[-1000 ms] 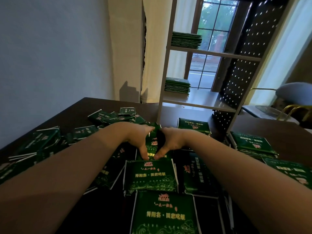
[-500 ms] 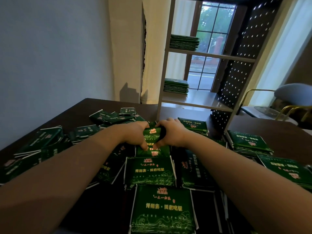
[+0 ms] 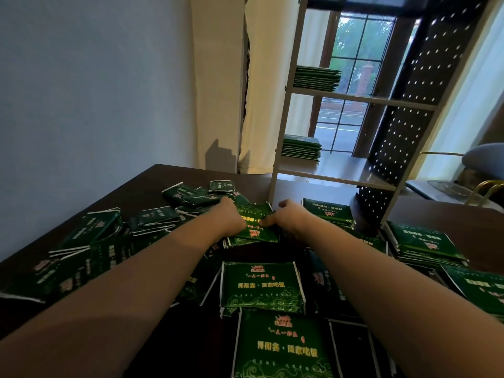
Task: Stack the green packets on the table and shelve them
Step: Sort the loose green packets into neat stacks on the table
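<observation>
The left hand point(image 3: 231, 222) and the right hand point(image 3: 290, 216) are meeting over the dark worktop point(image 3: 152, 181), just in front of the foot of the white shelf unit point(image 3: 283, 118), and between them they are holding one green packet point(image 3: 257, 225). The left grip is clamping on the packet's left edge with curled fingers. The right grip is pinching its right edge. The packet is sitting slightly askew above the edges of a few more packets point(image 3: 245, 241); whether it is touching them I cannot tell. To the left of the shelf unit's foot, loose packets point(image 3: 155, 219) are lying scattered and overlapping across the worktop. At the shelf unit's base, between its front posts, a low pile point(image 3: 327, 214) is lying flat. Another pile point(image 3: 425, 244) is resting to the right of the shelf unit's right post. Well in front of the shelf unit, toward the camera, two face-up packets point(image 3: 261, 285) are lying one behind the other, printed sides showing. On the shelf unit itself, a neat upper stack point(image 3: 316, 77) is sitting at the left end of the higher board. A lower stack point(image 3: 301, 147) is sitting at the left end of the board below. A black pegboard panel point(image 3: 409, 105) is forming the shelf unit's right side, and a window point(image 3: 354, 64) is showing behind it.
</observation>
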A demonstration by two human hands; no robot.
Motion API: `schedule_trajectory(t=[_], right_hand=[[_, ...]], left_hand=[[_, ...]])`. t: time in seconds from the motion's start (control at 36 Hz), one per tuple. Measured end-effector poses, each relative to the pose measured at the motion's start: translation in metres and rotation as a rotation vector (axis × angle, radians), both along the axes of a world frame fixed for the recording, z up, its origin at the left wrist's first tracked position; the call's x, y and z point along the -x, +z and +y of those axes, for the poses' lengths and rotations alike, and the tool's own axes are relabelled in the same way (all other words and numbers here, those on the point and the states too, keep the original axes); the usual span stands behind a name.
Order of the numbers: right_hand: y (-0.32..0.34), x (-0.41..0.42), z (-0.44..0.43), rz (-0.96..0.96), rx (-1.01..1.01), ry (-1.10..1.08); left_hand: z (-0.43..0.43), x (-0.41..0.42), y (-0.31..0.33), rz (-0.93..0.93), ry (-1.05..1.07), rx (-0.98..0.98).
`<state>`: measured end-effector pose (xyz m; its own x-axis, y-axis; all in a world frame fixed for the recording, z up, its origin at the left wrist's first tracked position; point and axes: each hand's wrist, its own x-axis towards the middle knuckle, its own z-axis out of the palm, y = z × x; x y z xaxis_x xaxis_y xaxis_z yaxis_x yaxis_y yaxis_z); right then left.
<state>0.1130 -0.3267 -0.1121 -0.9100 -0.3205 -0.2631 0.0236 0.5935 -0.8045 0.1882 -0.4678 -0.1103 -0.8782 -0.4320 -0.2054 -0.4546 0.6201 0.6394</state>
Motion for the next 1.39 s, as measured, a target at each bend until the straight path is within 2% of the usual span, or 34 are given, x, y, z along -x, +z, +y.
schedule_trajectory(t=[0.14,0.22,0.33,0.5,0.64,0.81,0.94,1.17,1.31,1.39], right_hand=[[0.001,0.002,-0.003,-0.100,0.002,0.006],[-0.001,0.003,-0.004,-0.148,0.011,0.019],[-0.001,0.002,-0.002,-0.178,-0.012,0.043],[0.006,0.002,0.009,-0.205,-0.057,0.081],[0.004,0.003,0.004,-0.240,-0.079,0.117],[0.001,0.005,0.009,-0.182,-0.030,0.155],[-0.011,0.016,0.020,-0.051,0.030,0.181],[0.011,-0.010,0.042,0.283,0.034,0.288],[0.011,-0.015,0.046,0.383,-0.044,0.408],[0.007,-0.014,0.045,0.419,-0.124,0.439]], left_hand=[[0.007,0.010,-0.003,-0.024,0.059,-0.007],[0.010,0.014,-0.001,0.038,0.119,-0.125],[0.009,0.016,0.000,0.029,0.200,-0.272],[0.002,0.020,-0.008,-0.005,0.187,-0.472],[0.009,0.010,-0.003,0.023,0.194,-0.482],[0.006,0.004,-0.003,0.068,0.126,-0.515],[0.006,-0.003,-0.006,0.130,0.038,-0.459],[0.007,-0.007,-0.015,0.356,-0.174,-0.257],[0.004,-0.012,-0.019,0.318,-0.263,-0.149],[0.002,-0.013,-0.020,0.230,-0.292,-0.031]])
